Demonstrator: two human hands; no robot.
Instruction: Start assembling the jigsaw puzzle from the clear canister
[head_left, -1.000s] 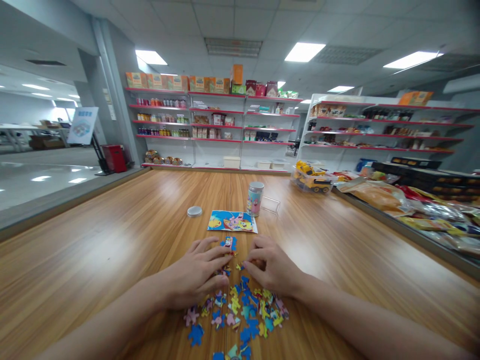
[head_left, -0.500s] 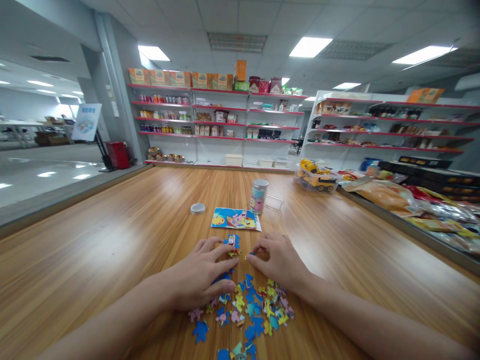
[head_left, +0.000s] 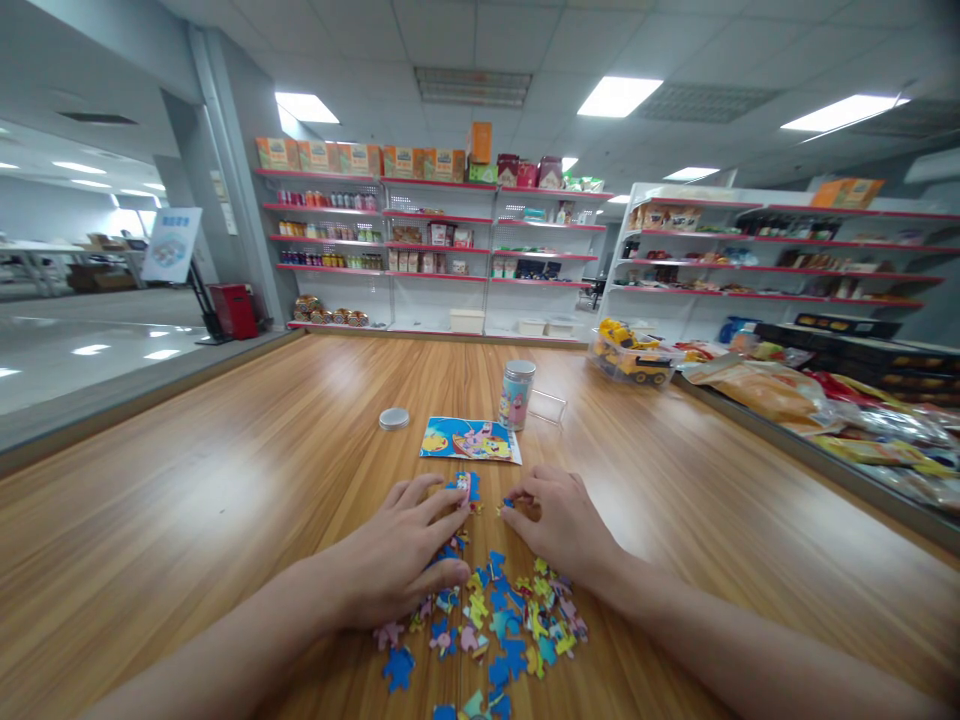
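Several loose jigsaw pieces [head_left: 499,625], mostly blue, yellow and pink, lie in a heap on the wooden table [head_left: 225,480] in front of me. My left hand [head_left: 401,550] rests on the heap's left side, its forefinger and thumb touching a small piece beside a joined blue and pink bit [head_left: 463,487]. My right hand [head_left: 559,520] is curled, its fingertips pinching a small blue piece [head_left: 508,503] just right of that bit. Beyond lies a colourful picture card [head_left: 470,440].
A cartoon-printed tin [head_left: 517,395] stands behind the card, its round lid [head_left: 394,419] lying to the left. A clear box with a yellow toy truck [head_left: 631,362] and snack packets [head_left: 810,400] line the table's right side. Shop shelves stand at the back.
Both hands have crept a little farther from me, toward the joined bit. The right hand's pinched piece now sits closer to the left fingertips. The camera tilted slightly.
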